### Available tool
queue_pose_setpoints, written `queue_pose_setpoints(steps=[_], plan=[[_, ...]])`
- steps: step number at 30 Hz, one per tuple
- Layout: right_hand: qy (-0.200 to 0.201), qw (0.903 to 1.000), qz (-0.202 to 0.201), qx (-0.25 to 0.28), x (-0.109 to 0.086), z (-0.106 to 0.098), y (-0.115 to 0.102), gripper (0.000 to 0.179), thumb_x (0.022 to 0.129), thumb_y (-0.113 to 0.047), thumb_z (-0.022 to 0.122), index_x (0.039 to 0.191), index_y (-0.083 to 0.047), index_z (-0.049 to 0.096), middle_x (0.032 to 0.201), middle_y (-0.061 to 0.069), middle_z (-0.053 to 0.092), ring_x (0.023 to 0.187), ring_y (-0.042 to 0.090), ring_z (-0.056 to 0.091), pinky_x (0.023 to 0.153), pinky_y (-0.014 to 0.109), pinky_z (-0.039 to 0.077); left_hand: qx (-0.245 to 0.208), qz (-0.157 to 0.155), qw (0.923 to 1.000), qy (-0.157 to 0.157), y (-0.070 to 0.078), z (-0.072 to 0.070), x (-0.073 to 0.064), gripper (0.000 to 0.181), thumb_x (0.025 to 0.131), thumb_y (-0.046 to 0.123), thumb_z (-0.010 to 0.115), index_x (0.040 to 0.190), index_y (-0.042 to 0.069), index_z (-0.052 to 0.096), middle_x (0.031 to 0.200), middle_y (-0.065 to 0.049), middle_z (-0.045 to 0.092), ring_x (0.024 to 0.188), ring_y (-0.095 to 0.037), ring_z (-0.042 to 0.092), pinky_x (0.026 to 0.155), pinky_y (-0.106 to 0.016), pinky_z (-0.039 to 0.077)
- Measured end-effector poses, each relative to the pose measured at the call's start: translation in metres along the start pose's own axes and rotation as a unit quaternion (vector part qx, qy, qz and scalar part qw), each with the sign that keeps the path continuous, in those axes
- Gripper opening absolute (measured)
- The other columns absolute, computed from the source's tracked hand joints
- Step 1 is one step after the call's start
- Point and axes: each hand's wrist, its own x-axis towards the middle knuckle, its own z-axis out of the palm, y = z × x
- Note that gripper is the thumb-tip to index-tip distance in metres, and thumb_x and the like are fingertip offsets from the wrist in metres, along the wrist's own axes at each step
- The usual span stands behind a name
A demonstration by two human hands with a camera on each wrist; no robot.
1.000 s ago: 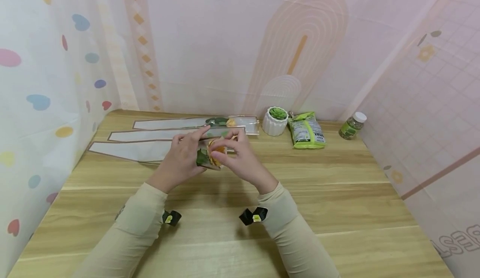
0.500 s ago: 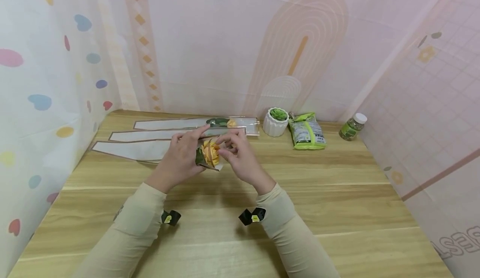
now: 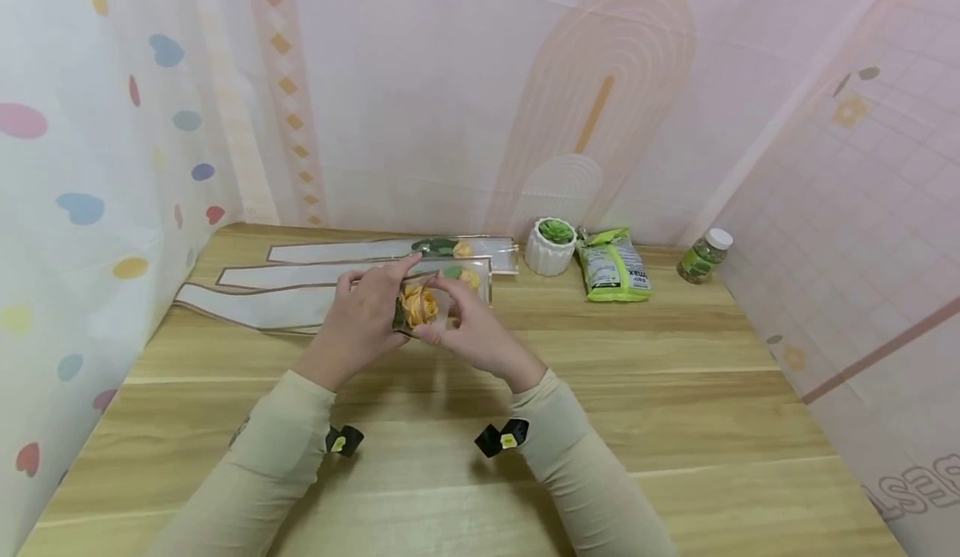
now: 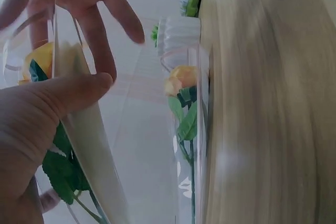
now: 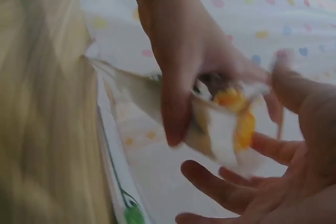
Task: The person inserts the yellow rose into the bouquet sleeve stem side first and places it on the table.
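My left hand (image 3: 363,311) grips a clear flower sleeve with a white backing (image 3: 258,303) and brown edges, thumb on one side. Inside it is a yellow rose (image 3: 418,305) with green leaves; its bloom faces the sleeve's gaping mouth. The right hand (image 3: 480,332) is at that mouth, its thumb and forefinger spread to either side of the rim. In the left wrist view the right hand's fingers (image 4: 97,40) are spread apart beyond the sleeve. The right wrist view is blurred, with the rose (image 5: 239,114) between both hands.
Two more sleeved yellow roses lie behind: a middle sleeve (image 3: 277,275) and a back sleeve (image 3: 322,251). Along the table's (image 3: 637,424) back stand a white potted succulent (image 3: 551,246), a green packet (image 3: 613,263) and a white-capped jar (image 3: 705,255). Printed cloth hangs behind.
The right hand has come off the bloom, drawn back to the right, then returned to the sleeve's mouth with thumb and forefinger spread. The left hand keeps its grip; the sleeve's tail has bent slightly.
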Motion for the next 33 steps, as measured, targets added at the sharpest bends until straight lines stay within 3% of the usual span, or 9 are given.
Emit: queue_pose_setpoints(steps=[3,5,9,13,17,20,25,29,33], plan=[[0.01,0.9993,0.035,-0.002,0.002,0.008,-0.001,0.055,0.095,-0.03,0.073,0.141,-0.009,0.053,0.141,0.01,0.054,0.109,0.025,0.059,0.082,0.035,0.054,0.01,-0.003,0.9998,-0.016,-0.001,0.002,-0.001,0.133,0.057,0.031,0.101,0.158,0.014,0.018,0.13,-0.017,0.057,0.119,-0.035,0.056,0.092,-0.064,0.043],[0.032,0.9983,0.049,0.001,0.003,0.01,-0.003,0.047,0.095,-0.024,0.072,0.137,-0.009,0.056,0.134,0.01,0.058,0.101,0.022,0.06,0.076,0.032,0.054,0.009,-0.009,0.9995,-0.03,-0.002,0.001,-0.001,0.137,0.055,0.037,0.101,0.16,0.016,0.015,0.135,-0.017,0.054,0.123,-0.036,0.053,0.094,-0.066,0.041],[0.055,0.9954,0.074,0.026,0.003,0.002,-0.001,0.042,0.096,-0.018,0.07,0.134,-0.006,0.056,0.134,0.014,0.057,0.1,0.023,0.061,0.074,0.03,0.053,-0.015,-0.059,0.9942,-0.089,-0.005,-0.005,-0.002,0.148,0.052,0.045,0.101,0.163,0.022,0.006,0.146,-0.018,0.041,0.133,-0.039,0.041,0.102,-0.073,0.03],[0.054,0.989,0.112,0.08,0.0,-0.017,0.011,0.039,0.098,-0.011,0.066,0.134,-0.004,0.054,0.128,0.015,0.054,0.091,0.019,0.057,0.07,0.029,0.05,-0.039,-0.118,0.9799,-0.156,-0.01,-0.013,-0.006,0.142,0.059,0.045,0.097,0.163,0.026,0.003,0.154,-0.019,0.03,0.141,-0.041,0.028,0.103,-0.077,0.019],[0.039,0.9809,0.159,0.104,-0.004,-0.031,0.024,0.041,0.1,-0.012,0.062,0.138,-0.004,0.048,0.117,0.011,0.049,0.077,0.015,0.05,0.067,0.03,0.044,-0.051,-0.149,0.9691,-0.19,-0.013,-0.022,-0.009,0.111,0.075,0.047,0.088,0.161,0.019,0.023,0.156,-0.02,0.03,0.143,-0.042,0.028,0.101,-0.078,0.021],[0.03,0.9761,0.193,0.095,-0.009,-0.037,0.031,0.043,0.1,-0.014,0.063,0.137,-0.003,0.045,0.117,0.012,0.048,0.079,0.016,0.05,0.068,0.031,0.045,-0.047,-0.167,0.9599,-0.22,-0.017,-0.027,-0.012,0.092,0.083,0.054,0.079,0.155,0.013,0.038,0.155,-0.021,0.033,0.141,-0.044,0.031,0.101,-0.077,0.025],[0.021,0.9646,0.247,0.091,-0.016,-0.045,0.047,0.039,0.097,-0.015,0.065,0.124,0.0,0.041,0.112,0.013,0.051,0.085,0.019,0.051,0.07,0.032,0.047,-0.062,-0.201,0.9296,-0.303,-0.028,-0.028,-0.02,0.089,0.089,0.059,0.068,0.154,0.005,0.039,0.155,-0.027,0.038,0.138,-0.052,0.037,0.1,-0.081,0.026],[0.024,0.9484,0.297,0.108,-0.018,-0.05,0.058,0.06,0.094,-0.016,0.069,0.135,0.0,0.029,0.105,0.011,0.053,0.079,0.019,0.052,0.073,0.035,0.049,-0.071,-0.218,0.9107,-0.344,-0.034,-0.028,-0.024,0.09,0.09,0.061,0.066,0.153,0.003,0.04,0.153,-0.03,0.039,0.137,-0.056,0.037,0.097,-0.085,0.024],[0.02,0.9427,0.315,0.107,-0.02,-0.054,0.064,0.081,0.093,-0.015,0.071,0.149,-0.001,0.013,0.104,0.013,0.057,0.08,0.02,0.057,0.078,0.035,0.054,-0.065,-0.213,0.9071,-0.357,-0.038,-0.027,-0.025,0.085,0.092,0.061,0.063,0.152,0.005,0.043,0.151,-0.03,0.042,0.136,-0.055,0.039,0.095,-0.087,0.023]])
